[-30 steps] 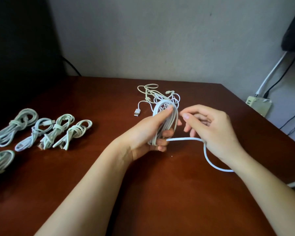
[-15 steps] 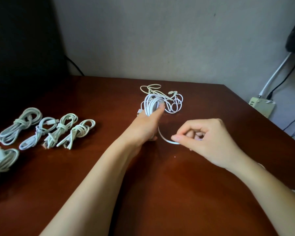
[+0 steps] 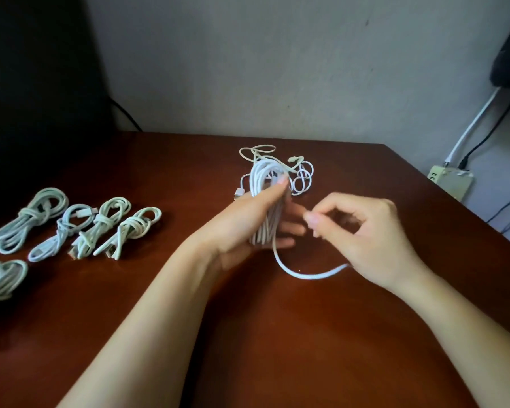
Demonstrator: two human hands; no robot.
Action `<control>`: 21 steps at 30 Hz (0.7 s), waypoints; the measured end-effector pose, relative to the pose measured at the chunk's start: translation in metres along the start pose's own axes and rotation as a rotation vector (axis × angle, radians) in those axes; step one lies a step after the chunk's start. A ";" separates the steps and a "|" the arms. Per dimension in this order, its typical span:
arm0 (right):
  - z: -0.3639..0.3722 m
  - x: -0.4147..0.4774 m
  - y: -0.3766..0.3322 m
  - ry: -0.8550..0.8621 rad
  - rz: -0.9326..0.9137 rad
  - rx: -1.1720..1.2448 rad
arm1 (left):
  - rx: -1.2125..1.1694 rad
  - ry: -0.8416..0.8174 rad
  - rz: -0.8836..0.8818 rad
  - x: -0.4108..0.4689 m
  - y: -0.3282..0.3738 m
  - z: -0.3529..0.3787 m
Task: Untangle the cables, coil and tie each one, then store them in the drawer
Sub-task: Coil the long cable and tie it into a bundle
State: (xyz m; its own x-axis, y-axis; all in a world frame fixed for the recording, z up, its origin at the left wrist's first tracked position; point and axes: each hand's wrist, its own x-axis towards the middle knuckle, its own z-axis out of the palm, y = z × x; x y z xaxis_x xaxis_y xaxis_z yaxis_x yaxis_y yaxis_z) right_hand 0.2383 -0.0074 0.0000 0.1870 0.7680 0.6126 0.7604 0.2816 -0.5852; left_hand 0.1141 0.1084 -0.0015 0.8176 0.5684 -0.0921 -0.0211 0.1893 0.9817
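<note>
This looks like a plain room in a home or a small office. A dark red-brown wooden worktop [image 3: 277,334] stands against a bare, slightly marked grey wall [image 3: 277,69]. Beyond the worktop's right edge sits a cream power strip [image 3: 449,181], with a white cord [image 3: 471,128] and a black cord [image 3: 489,136] running up the wall. White charging cables [image 3: 80,225], ordinary household things, lie on the worktop. A large dark shape [image 3: 36,83] fills the left corner.
</note>
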 end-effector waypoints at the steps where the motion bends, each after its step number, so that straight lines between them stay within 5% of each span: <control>1: 0.000 0.001 0.001 0.065 0.013 0.005 | -0.029 -0.096 -0.034 -0.003 0.002 0.002; 5: -0.006 0.007 0.004 0.223 0.072 0.042 | 0.037 -0.351 -0.129 -0.009 0.002 0.010; 16: -0.010 0.003 0.001 -0.261 0.090 -0.203 | 0.232 -0.569 -0.332 -0.012 -0.008 0.018; 21: -0.012 0.002 0.003 -0.256 0.019 -0.220 | 0.266 -0.583 -0.319 -0.014 -0.005 0.018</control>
State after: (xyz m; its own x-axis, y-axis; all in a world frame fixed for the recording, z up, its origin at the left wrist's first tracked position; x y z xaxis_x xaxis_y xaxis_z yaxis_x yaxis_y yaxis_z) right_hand 0.2487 -0.0122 0.0058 0.0613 0.8992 0.4332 0.8796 0.1564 -0.4493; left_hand 0.1132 0.0853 -0.0021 0.9364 -0.0170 -0.3506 0.3509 0.0307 0.9359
